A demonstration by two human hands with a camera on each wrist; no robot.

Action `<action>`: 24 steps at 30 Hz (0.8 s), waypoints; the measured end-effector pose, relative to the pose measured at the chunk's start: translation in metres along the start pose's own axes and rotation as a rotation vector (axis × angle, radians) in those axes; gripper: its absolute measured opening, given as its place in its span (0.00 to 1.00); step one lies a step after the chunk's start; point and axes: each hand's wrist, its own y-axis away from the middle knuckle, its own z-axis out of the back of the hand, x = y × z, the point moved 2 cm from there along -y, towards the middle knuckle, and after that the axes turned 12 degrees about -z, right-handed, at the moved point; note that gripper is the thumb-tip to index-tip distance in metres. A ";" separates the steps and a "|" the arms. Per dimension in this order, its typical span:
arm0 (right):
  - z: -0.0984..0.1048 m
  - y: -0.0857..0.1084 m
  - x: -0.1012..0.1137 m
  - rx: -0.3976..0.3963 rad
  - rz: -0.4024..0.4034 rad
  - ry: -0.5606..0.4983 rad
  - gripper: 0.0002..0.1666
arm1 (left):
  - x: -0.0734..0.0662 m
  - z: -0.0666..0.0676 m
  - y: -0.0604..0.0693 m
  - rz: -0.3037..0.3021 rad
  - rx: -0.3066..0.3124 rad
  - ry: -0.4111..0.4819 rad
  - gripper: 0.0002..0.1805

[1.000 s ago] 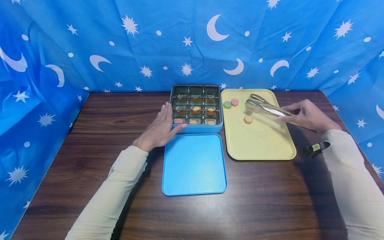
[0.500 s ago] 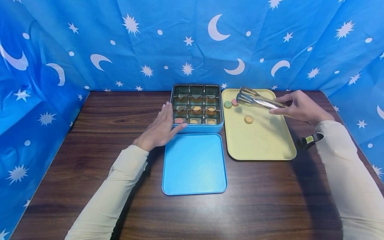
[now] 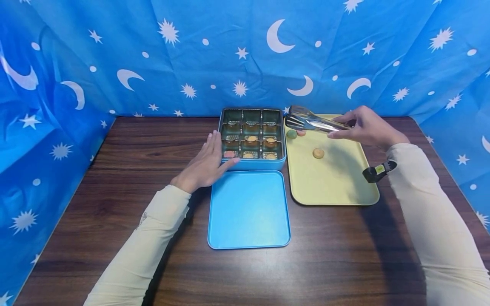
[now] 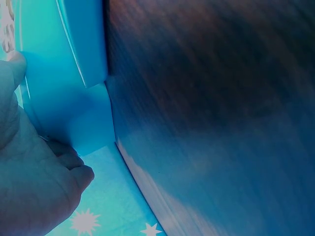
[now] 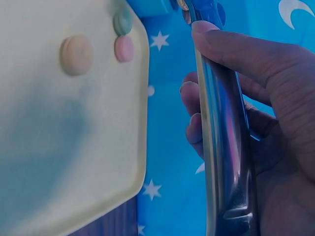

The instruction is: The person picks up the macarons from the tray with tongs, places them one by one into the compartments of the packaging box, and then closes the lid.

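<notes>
Metal tongs [image 3: 319, 124], pinched by the right hand [image 3: 367, 127], have swung over the yellow tray [image 3: 329, 182] toward the divided tin [image 3: 260, 165], touched by the straight-fingered left hand [image 3: 204, 163]; slack pinching could drop any load, itself indiscernible.

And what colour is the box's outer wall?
The box is bright blue outside, clearest in the head view.

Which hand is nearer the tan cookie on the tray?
Right: the right hand is raised, right of the cookie; the left hand touches the box, farther left.

Left hand [image 3: 203, 165] straight-fingered, right hand [image 3: 365, 127] curled
</notes>
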 end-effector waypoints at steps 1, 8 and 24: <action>-0.001 -0.002 0.003 0.002 0.005 0.001 0.35 | 0.000 0.000 0.000 -0.001 -0.001 0.002 0.56; -0.006 -0.010 0.026 0.016 0.037 0.014 0.33 | -0.001 0.000 0.001 -0.001 0.000 0.010 0.55; -0.037 -0.035 0.074 0.096 0.170 -0.010 0.28 | -0.003 0.001 0.002 0.001 -0.005 0.010 0.55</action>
